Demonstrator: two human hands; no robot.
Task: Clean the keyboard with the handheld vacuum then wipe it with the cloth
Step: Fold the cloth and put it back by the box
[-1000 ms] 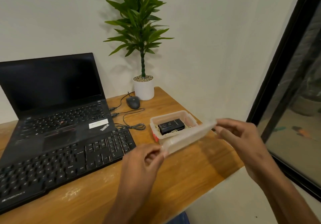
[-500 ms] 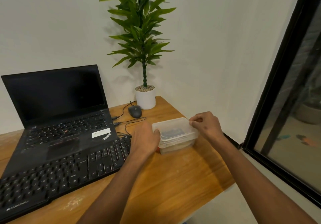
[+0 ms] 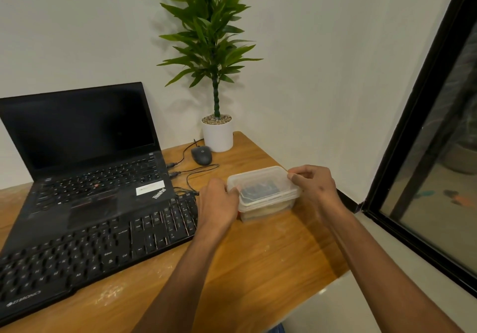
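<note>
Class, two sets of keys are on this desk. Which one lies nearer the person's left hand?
The separate black keyboard at the desk's front: its right end lies beside the left hand. The laptop keys sit farther back.

Both bare forearms reach forward; the left hand (image 3: 218, 203) and right hand (image 3: 313, 186) have curled fingers, facing each other.

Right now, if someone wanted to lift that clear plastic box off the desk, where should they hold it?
Probably by its two short ends, one hand from each side, under the lid's rim. The plastic box lies flat with its lid on, and the left hand and right hand already sit there.
</note>
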